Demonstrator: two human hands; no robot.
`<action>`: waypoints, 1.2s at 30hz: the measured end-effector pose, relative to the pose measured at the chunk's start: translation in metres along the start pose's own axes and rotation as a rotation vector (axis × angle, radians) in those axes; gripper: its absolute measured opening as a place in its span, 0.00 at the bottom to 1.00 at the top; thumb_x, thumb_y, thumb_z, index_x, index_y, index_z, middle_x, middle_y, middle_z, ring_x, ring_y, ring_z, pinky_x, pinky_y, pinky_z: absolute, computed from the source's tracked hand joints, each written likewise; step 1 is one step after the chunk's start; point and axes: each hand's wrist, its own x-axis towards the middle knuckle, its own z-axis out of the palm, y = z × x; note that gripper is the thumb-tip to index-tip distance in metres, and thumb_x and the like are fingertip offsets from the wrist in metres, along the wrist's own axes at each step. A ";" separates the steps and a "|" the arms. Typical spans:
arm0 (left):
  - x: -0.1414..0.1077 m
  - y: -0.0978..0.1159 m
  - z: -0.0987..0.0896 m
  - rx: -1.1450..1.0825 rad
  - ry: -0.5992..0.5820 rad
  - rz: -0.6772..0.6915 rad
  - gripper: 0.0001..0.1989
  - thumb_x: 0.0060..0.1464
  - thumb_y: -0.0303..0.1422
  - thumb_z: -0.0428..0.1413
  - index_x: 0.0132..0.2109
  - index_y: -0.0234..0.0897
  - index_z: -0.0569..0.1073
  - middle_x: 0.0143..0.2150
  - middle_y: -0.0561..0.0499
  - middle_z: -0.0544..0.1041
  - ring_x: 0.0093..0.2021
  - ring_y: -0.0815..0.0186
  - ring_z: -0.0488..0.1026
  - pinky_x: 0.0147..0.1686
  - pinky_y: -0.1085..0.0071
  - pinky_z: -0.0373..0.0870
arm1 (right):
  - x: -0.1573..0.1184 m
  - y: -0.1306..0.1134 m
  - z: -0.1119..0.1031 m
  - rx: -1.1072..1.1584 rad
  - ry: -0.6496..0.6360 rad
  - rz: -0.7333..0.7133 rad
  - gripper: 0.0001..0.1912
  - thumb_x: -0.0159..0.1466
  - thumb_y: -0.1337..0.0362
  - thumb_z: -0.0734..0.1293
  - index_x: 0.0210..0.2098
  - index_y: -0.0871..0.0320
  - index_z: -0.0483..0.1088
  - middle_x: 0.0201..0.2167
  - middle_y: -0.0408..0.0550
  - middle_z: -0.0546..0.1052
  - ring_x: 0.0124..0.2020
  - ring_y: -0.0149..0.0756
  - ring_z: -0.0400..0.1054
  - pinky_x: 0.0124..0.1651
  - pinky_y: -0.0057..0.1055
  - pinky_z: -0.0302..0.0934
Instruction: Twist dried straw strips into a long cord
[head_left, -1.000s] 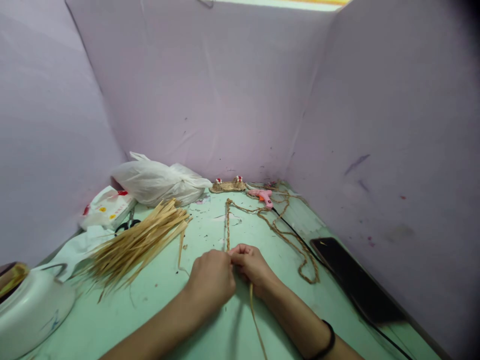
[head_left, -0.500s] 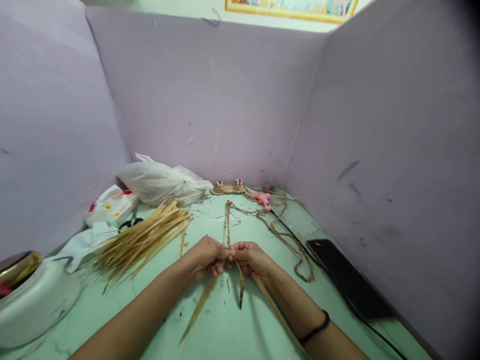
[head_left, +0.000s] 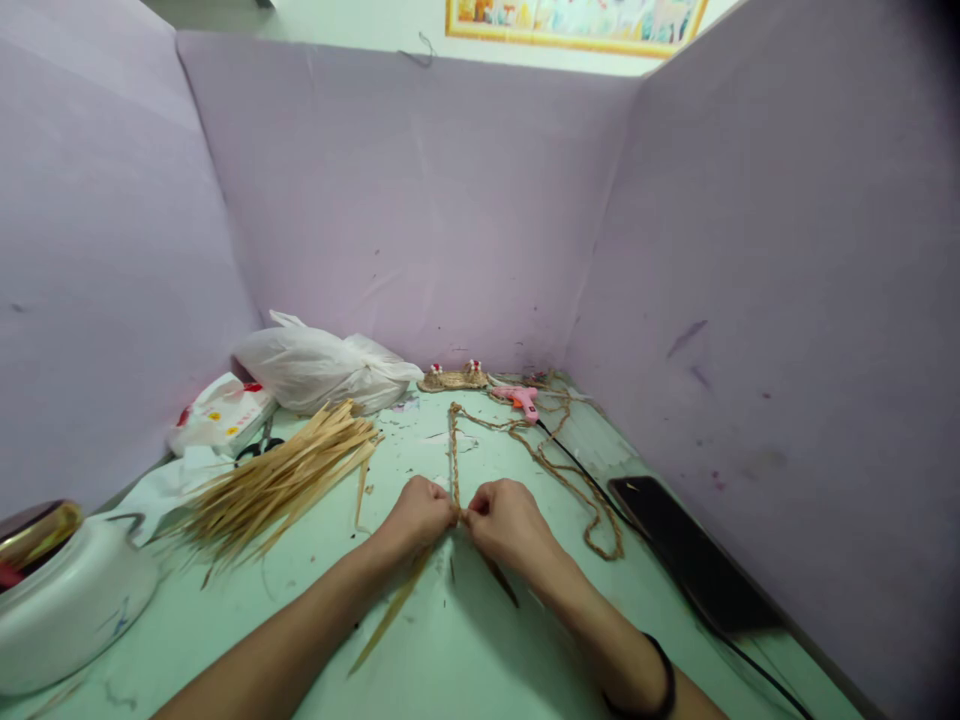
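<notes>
A thin braid of dry straw-coloured leaf strips [head_left: 454, 455] runs away from me along the pale green table and bends right at its far end into a long loose coil [head_left: 559, 465]. At its near end my left hand [head_left: 421, 515] is closed on the braid, and a loose strip [head_left: 390, 615] trails from below it towards me. Opposite, my right hand [head_left: 506, 515] pinches at the same end, its thumb and finger close to the left fingertips. A darker strip tip [head_left: 502, 582] sticks out under the right hand. The pinched ends are partly hidden by my fingers.
Left of my hands lies a bundle of dry strips [head_left: 285, 485], with black scissors [head_left: 259, 450] behind. A white bowl-like container [head_left: 75, 620], white plastic bag [head_left: 322, 365], pink glue gun [head_left: 517, 400], woven piece [head_left: 452, 379] and black phone [head_left: 690, 560] surround the work. Purple partitions enclose the table.
My right hand has turned over, knuckles up, and its elbow has swung outward. The long strip under the right forearm is no longer visible. The dark-tipped strip now points further right.
</notes>
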 end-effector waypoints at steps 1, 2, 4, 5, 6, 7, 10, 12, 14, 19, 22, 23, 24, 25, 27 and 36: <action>-0.001 0.000 0.000 -0.017 -0.007 -0.025 0.04 0.30 0.24 0.49 0.14 0.33 0.62 0.08 0.60 0.51 0.12 0.78 0.46 0.14 0.76 0.38 | -0.002 -0.003 -0.002 -0.008 -0.020 0.020 0.07 0.46 0.68 0.63 0.18 0.62 0.72 0.16 0.49 0.72 0.19 0.30 0.61 0.21 0.25 0.46; -0.003 0.001 -0.001 -0.038 -0.015 -0.060 0.04 0.31 0.25 0.48 0.14 0.33 0.61 0.07 0.60 0.51 0.11 0.78 0.46 0.13 0.76 0.39 | -0.004 -0.005 -0.003 -0.006 -0.039 0.024 0.07 0.46 0.68 0.63 0.18 0.63 0.72 0.15 0.49 0.72 0.18 0.29 0.60 0.20 0.25 0.45; -0.007 0.004 -0.004 -0.082 -0.042 -0.138 0.06 0.31 0.26 0.48 0.13 0.35 0.60 0.06 0.59 0.50 0.09 0.77 0.45 0.12 0.76 0.39 | -0.009 -0.007 0.001 0.016 -0.056 0.008 0.07 0.46 0.69 0.62 0.18 0.64 0.72 0.15 0.48 0.71 0.18 0.28 0.59 0.20 0.25 0.44; -0.009 0.006 -0.006 -0.103 -0.058 -0.167 0.07 0.32 0.27 0.48 0.13 0.35 0.59 0.05 0.59 0.50 0.09 0.76 0.45 0.11 0.76 0.39 | -0.011 -0.007 0.005 0.038 -0.051 -0.009 0.08 0.47 0.69 0.62 0.18 0.64 0.72 0.15 0.48 0.72 0.18 0.28 0.60 0.21 0.24 0.45; -0.010 0.006 -0.008 -0.126 -0.074 -0.180 0.07 0.32 0.28 0.48 0.12 0.36 0.59 0.05 0.59 0.50 0.08 0.76 0.45 0.10 0.76 0.39 | -0.014 -0.007 0.009 0.067 -0.037 -0.029 0.08 0.48 0.69 0.61 0.19 0.63 0.72 0.16 0.48 0.72 0.19 0.29 0.60 0.21 0.24 0.46; -0.011 0.007 -0.009 -0.146 -0.088 -0.176 0.08 0.33 0.28 0.48 0.12 0.36 0.59 0.05 0.58 0.50 0.08 0.76 0.45 0.10 0.76 0.39 | -0.017 -0.007 0.014 0.098 -0.017 -0.051 0.09 0.49 0.69 0.61 0.19 0.63 0.72 0.17 0.48 0.73 0.20 0.29 0.61 0.22 0.24 0.47; -0.010 0.004 -0.012 -0.189 -0.111 -0.132 0.06 0.31 0.28 0.51 0.14 0.35 0.61 0.06 0.59 0.54 0.08 0.77 0.46 0.10 0.77 0.39 | -0.026 -0.007 0.024 0.148 0.025 -0.125 0.10 0.52 0.68 0.59 0.20 0.62 0.72 0.19 0.48 0.74 0.21 0.30 0.62 0.24 0.24 0.49; -0.009 0.003 -0.014 -0.205 -0.122 -0.126 0.04 0.30 0.27 0.52 0.16 0.34 0.63 0.07 0.60 0.54 0.08 0.77 0.46 0.10 0.77 0.39 | -0.027 -0.006 0.023 0.150 -0.012 -0.152 0.10 0.52 0.67 0.60 0.19 0.61 0.71 0.18 0.47 0.73 0.21 0.30 0.62 0.24 0.24 0.49; -0.007 0.002 -0.017 -0.228 -0.155 -0.132 0.03 0.29 0.28 0.53 0.17 0.33 0.64 0.07 0.60 0.54 0.08 0.78 0.45 0.10 0.77 0.38 | -0.022 -0.004 0.017 0.152 -0.028 -0.126 0.11 0.52 0.64 0.61 0.18 0.60 0.70 0.17 0.46 0.72 0.20 0.30 0.61 0.23 0.25 0.49; -0.006 0.004 -0.025 -0.258 -0.286 -0.115 0.07 0.31 0.33 0.55 0.18 0.34 0.64 0.09 0.60 0.55 0.09 0.79 0.44 0.10 0.77 0.36 | 0.000 0.002 0.000 0.495 0.090 0.087 0.10 0.54 0.61 0.60 0.23 0.60 0.68 0.22 0.47 0.72 0.23 0.30 0.63 0.27 0.25 0.55; -0.005 0.003 -0.026 -0.259 -0.297 -0.092 0.07 0.31 0.33 0.54 0.18 0.34 0.64 0.09 0.60 0.56 0.09 0.79 0.45 0.11 0.77 0.36 | 0.007 -0.001 0.005 0.870 -0.227 0.264 0.07 0.54 0.65 0.59 0.22 0.61 0.64 0.19 0.44 0.69 0.19 0.26 0.61 0.23 0.22 0.55; -0.005 0.002 -0.025 -0.258 -0.296 -0.086 0.07 0.31 0.33 0.54 0.18 0.34 0.64 0.09 0.60 0.55 0.09 0.79 0.45 0.11 0.77 0.36 | 0.008 -0.002 0.008 0.907 -0.301 0.288 0.06 0.53 0.66 0.59 0.21 0.61 0.62 0.16 0.42 0.66 0.16 0.24 0.57 0.20 0.21 0.52; -0.004 0.001 -0.024 -0.256 -0.294 -0.083 0.07 0.31 0.33 0.53 0.18 0.34 0.64 0.09 0.60 0.55 0.09 0.79 0.45 0.11 0.77 0.36 | 0.009 -0.003 0.010 0.898 -0.341 0.295 0.06 0.52 0.67 0.60 0.20 0.60 0.61 0.13 0.39 0.63 0.13 0.23 0.53 0.17 0.20 0.47; -0.003 0.000 -0.023 -0.249 -0.291 -0.084 0.07 0.31 0.32 0.53 0.17 0.34 0.63 0.09 0.60 0.55 0.09 0.79 0.45 0.11 0.77 0.36 | 0.009 -0.004 0.013 0.860 -0.350 0.294 0.05 0.52 0.68 0.60 0.20 0.60 0.60 0.10 0.36 0.59 0.11 0.21 0.49 0.15 0.20 0.43; -0.002 -0.001 -0.022 -0.223 -0.279 -0.085 0.06 0.31 0.32 0.52 0.17 0.35 0.62 0.09 0.60 0.54 0.09 0.78 0.45 0.11 0.77 0.37 | 0.010 -0.003 0.016 0.770 -0.336 0.296 0.05 0.50 0.69 0.62 0.20 0.60 0.60 0.07 0.33 0.54 0.10 0.20 0.43 0.15 0.21 0.36; -0.013 0.014 -0.035 0.302 -0.170 -0.017 0.08 0.35 0.32 0.52 0.17 0.32 0.70 0.12 0.54 0.63 0.15 0.74 0.54 0.17 0.76 0.49 | 0.010 0.002 0.010 0.663 -0.335 0.284 0.07 0.47 0.69 0.62 0.15 0.60 0.60 0.05 0.32 0.53 0.09 0.20 0.40 0.16 0.23 0.35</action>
